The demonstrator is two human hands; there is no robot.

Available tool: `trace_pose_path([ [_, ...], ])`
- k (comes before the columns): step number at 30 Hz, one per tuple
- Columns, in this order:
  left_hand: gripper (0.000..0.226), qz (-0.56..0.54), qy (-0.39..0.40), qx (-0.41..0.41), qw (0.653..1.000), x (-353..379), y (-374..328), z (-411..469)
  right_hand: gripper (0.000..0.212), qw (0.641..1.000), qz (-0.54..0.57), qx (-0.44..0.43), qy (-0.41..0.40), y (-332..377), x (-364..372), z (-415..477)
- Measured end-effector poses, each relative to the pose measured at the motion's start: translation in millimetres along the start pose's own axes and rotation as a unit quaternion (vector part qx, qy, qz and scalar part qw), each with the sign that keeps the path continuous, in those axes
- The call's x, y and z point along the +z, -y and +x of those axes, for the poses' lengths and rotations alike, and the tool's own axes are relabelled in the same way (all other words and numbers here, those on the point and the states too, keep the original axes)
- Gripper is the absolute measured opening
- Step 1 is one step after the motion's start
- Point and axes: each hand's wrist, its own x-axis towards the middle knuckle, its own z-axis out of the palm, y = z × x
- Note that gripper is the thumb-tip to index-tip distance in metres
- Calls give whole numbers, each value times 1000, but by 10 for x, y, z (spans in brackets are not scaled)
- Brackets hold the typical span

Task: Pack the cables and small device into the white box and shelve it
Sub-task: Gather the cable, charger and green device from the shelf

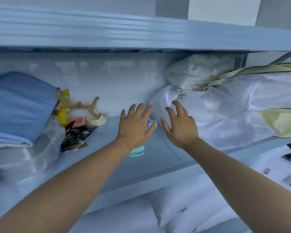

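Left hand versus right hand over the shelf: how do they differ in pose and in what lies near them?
The left hand hovers over the bare shelf board, partly covering a small pale item; the right hand reaches toward the white bag. A mint-green object lies under the left wrist; nothing shows under the right. Both are open, fingers spread, palms down, holding nothing.
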Motion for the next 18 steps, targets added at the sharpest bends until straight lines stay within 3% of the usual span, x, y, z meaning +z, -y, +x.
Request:
trace_pose_path([
  [9, 62, 18, 15, -35, 999, 148, 519, -304, 46, 999, 29, -18, 23, 518, 441, 109],
  [18, 61, 37, 24, -69, 997, 452, 573, -189, 45, 996, 62, -46, 37, 326, 812, 297],
])
